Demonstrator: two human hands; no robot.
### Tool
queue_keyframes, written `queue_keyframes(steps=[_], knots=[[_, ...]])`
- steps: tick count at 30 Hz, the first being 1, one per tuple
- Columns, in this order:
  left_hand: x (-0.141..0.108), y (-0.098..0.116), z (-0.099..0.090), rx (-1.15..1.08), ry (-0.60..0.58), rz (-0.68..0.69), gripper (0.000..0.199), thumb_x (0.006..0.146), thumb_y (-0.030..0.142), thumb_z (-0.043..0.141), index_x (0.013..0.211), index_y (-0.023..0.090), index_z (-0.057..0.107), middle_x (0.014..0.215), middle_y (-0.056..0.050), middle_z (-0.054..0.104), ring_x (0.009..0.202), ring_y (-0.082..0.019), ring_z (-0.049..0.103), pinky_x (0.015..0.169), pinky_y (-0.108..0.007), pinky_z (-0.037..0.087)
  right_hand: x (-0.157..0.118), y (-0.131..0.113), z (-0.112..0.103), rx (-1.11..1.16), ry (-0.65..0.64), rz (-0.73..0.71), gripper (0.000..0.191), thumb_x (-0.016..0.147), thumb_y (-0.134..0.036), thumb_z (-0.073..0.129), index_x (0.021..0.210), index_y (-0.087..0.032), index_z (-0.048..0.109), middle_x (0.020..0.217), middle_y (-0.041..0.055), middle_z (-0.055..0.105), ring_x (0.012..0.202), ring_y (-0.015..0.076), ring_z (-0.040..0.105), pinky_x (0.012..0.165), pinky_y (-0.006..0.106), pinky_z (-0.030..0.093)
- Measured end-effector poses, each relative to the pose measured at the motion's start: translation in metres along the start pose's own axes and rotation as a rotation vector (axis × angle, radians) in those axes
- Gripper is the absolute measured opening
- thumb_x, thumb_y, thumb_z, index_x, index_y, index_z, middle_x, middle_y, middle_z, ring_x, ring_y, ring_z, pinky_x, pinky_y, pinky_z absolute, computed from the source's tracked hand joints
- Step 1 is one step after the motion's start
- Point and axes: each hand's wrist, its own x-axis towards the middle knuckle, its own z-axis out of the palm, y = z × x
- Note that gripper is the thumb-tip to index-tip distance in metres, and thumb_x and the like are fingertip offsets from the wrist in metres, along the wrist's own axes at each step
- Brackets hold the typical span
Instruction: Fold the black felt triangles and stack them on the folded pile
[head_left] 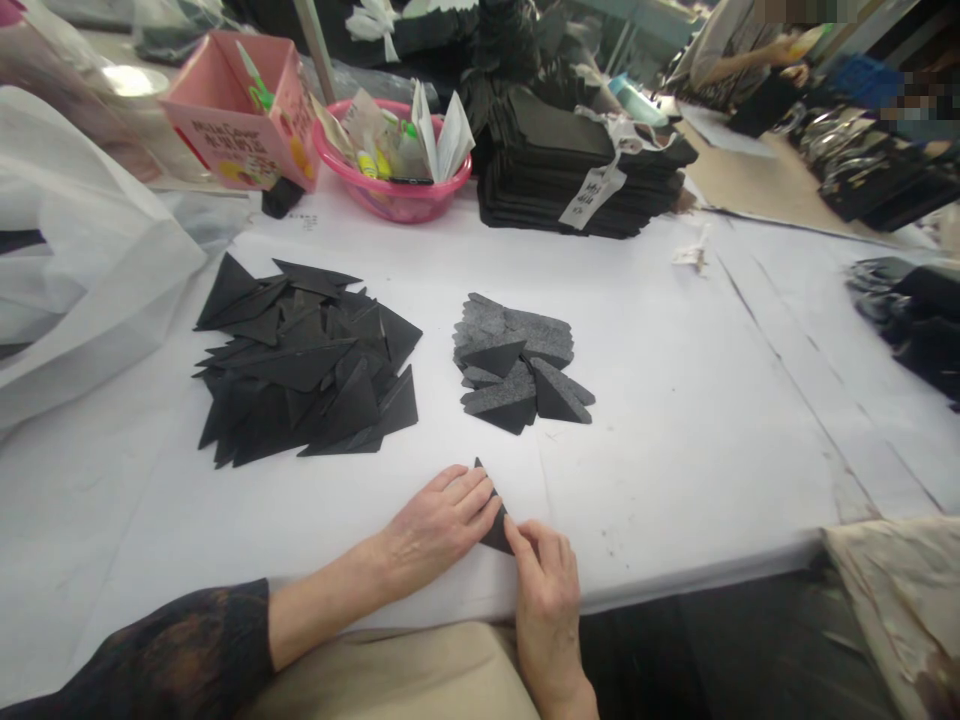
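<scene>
A small black triangular fabric piece (495,530) lies on the white table near its front edge. Across it rests my left hand (439,525), fingers laid together and pressing it down, the thumb hidden. My right hand (547,575) pinches the right edge of that same piece between thumb and fingers. Just beyond my hands is a small pile of folded pieces (514,355), some showing a speckled grey side and some a black one. Farther left spreads a larger heap of black triangular pieces (300,370), overlapping loosely.
A pink box (240,120) and a pink basket (397,200) with papers and markers stand at the back. Beside them is a tagged stack of black fabric (555,160). White sheeting (90,250) covers the left. Another person's arm (742,65) shows at the upper right.
</scene>
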Motion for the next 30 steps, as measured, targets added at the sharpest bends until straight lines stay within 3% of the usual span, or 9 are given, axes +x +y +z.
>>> queue_keyframes(steps=[4, 10, 19, 23, 30], knots=[[0.003, 0.006, 0.002, -0.050, 0.004, 0.036, 0.022, 0.101, 0.010, 0.041, 0.113, 0.008, 0.059, 0.110, -0.012, 0.063, 0.112, -0.022, 0.057, 0.098, -0.038, 0.049, 0.001, 0.001, -0.002, 0.009, 0.002, -0.014, 0.033, 0.099, -0.015, 0.048, 0.130, -0.022, 0.059, 0.105, 0.0073, 0.060, 0.094, 0.0174, 0.054, 0.081, 0.033, 0.048], [0.002, 0.011, -0.001, -0.026, 0.041, -0.008, 0.023, 0.099, 0.009, 0.044, 0.114, 0.009, 0.061, 0.113, -0.012, 0.063, 0.112, -0.024, 0.057, 0.093, -0.039, 0.050, -0.005, 0.008, -0.007, 0.086, 0.081, 0.031, 0.022, 0.097, -0.014, 0.052, 0.111, -0.021, 0.067, 0.098, 0.0056, 0.061, 0.090, 0.0160, 0.056, 0.079, 0.031, 0.050], [0.001, 0.016, 0.000, -0.019, -0.012, -0.012, 0.023, 0.098, 0.011, 0.049, 0.118, 0.009, 0.060, 0.119, -0.013, 0.061, 0.118, -0.028, 0.055, 0.099, -0.043, 0.047, -0.015, 0.009, -0.007, 0.045, 0.060, 0.002, 0.032, 0.097, -0.010, 0.051, 0.125, -0.021, 0.062, 0.102, 0.0076, 0.060, 0.092, 0.0177, 0.055, 0.081, 0.033, 0.047], [0.002, 0.019, 0.002, -0.034, 0.004, 0.017, 0.024, 0.098, 0.008, 0.045, 0.116, 0.006, 0.060, 0.116, -0.013, 0.061, 0.118, -0.025, 0.055, 0.104, -0.038, 0.046, -0.017, 0.006, -0.007, 0.030, 0.048, 0.006, 0.033, 0.097, -0.011, 0.050, 0.126, -0.022, 0.061, 0.103, 0.0071, 0.061, 0.093, 0.0175, 0.055, 0.081, 0.033, 0.047], [0.003, 0.024, -0.002, -0.029, 0.005, 0.011, 0.023, 0.099, 0.012, 0.046, 0.117, 0.010, 0.060, 0.116, -0.013, 0.063, 0.114, -0.026, 0.058, 0.097, -0.040, 0.050, -0.022, 0.008, -0.010, 0.067, 0.140, 0.054, 0.023, 0.097, -0.013, 0.053, 0.114, -0.020, 0.066, 0.098, 0.0060, 0.064, 0.089, 0.0163, 0.057, 0.080, 0.032, 0.048]])
